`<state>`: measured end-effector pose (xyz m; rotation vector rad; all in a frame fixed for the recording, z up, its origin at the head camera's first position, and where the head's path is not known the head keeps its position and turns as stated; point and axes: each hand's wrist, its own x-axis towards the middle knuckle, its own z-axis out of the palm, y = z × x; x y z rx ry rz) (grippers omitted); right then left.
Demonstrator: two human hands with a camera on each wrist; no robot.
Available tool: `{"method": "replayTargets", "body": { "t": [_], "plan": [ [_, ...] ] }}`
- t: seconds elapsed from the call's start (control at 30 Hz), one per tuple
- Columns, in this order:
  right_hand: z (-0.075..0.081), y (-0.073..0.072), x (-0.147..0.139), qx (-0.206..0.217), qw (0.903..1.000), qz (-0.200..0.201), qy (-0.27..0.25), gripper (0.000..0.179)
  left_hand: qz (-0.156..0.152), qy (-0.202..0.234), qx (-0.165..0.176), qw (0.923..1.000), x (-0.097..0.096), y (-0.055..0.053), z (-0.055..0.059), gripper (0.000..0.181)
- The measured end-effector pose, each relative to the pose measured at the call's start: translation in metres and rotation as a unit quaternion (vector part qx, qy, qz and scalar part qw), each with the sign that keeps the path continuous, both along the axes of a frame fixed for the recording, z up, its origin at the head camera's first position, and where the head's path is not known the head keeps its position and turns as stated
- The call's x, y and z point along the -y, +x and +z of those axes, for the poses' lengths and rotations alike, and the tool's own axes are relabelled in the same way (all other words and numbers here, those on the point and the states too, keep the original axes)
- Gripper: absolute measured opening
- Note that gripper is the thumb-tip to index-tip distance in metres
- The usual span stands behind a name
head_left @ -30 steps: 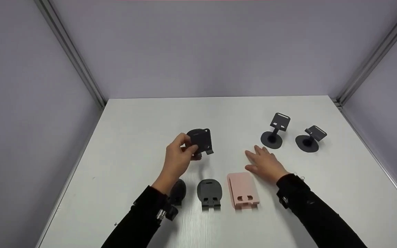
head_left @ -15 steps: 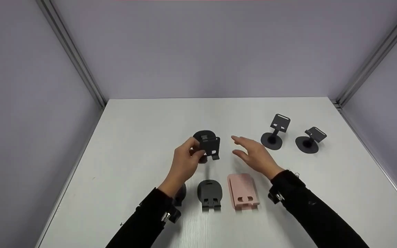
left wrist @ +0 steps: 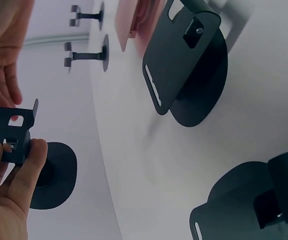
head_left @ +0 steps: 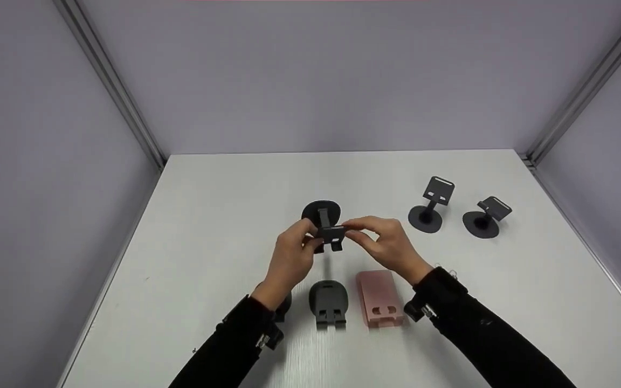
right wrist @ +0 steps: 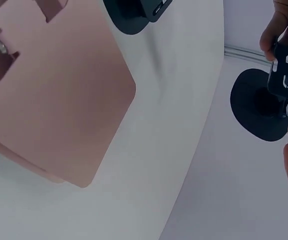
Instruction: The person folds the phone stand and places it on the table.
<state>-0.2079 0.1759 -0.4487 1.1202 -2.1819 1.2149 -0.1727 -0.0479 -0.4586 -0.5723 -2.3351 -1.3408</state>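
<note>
Left fingers (left wrist: 27, 176) and right fingers (head_left: 365, 222) pinch a dark stand (head_left: 323, 216) (a pink stand (head_left: 379, 292) lies nearby).

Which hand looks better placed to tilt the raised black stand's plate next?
Probably the right hand: its fingers are at the edge of the plate, while the left hand grips the black stand opposite.

From where I stand, I cannot read any text, label, brand, number or sign on any of the surfaces before me.
</note>
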Motion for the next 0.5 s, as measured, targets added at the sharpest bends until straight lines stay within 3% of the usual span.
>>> {"method": "replayTargets", "body": {
  "t": [0.23, 0.5],
  "plan": [
    [-0.0026, -0.0024, -0.0001, -0.054, 0.9985, -0.008, 0.003, 0.012, -0.002, -0.033, -0.056, 0.9979, -0.0020, -0.0012, -0.0048, 0.020],
    [-0.0044, -0.0059, -0.0022, -0.097, 0.9951, -0.001, 0.016, 0.013, -0.005, -0.040, -0.050, 0.9979, -0.0042, 0.0007, -0.0055, 0.018]
  ]
}}
